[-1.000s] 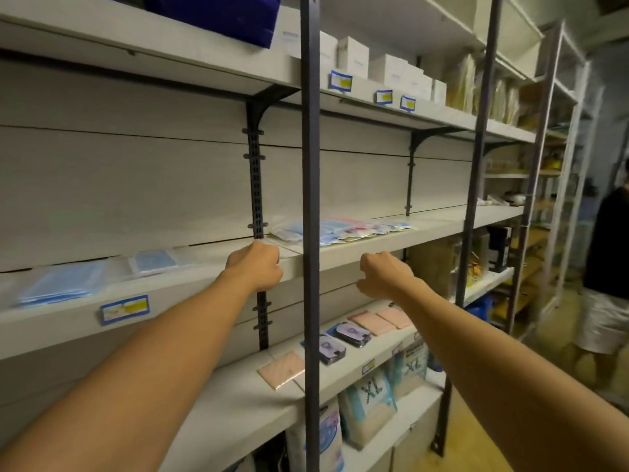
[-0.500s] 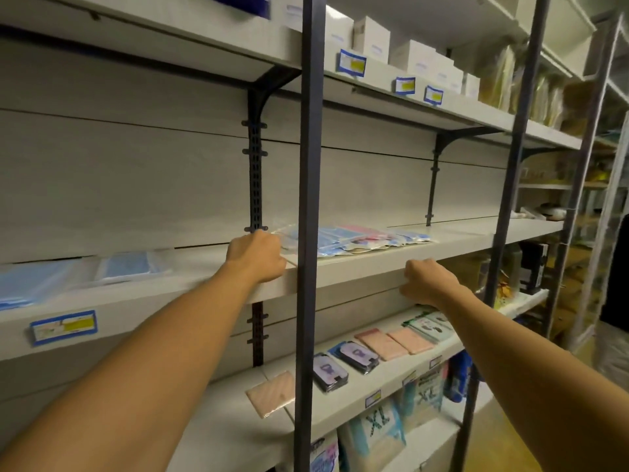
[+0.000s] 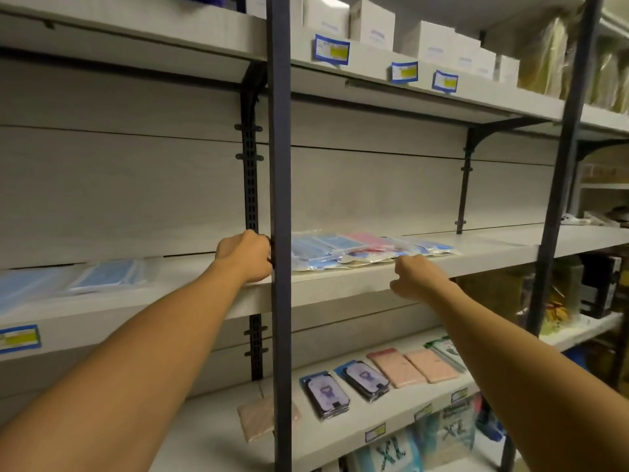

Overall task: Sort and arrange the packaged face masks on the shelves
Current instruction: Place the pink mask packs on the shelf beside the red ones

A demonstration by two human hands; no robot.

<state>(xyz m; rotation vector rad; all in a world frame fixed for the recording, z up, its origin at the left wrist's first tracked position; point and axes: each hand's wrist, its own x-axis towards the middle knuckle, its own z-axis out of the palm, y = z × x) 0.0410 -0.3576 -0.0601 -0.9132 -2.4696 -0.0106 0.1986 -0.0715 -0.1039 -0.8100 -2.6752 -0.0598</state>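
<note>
Both hands, left hand (image 3: 245, 255) and right hand (image 3: 416, 275), were curled; grip undeterminable. Loose mask packets (image 3: 360, 248) at the shelf (image 3: 340, 284) front edge risked being swept off.

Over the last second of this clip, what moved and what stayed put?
The right hand rose from below the middle shelf to its front edge, by the pile of mask packets. It holds nothing visible. The left hand stayed on the shelf beside the dark post; the packets lie as before.

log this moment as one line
left hand: on middle shelf edge | right hand: reaching mask packets | holding: unclear
</note>
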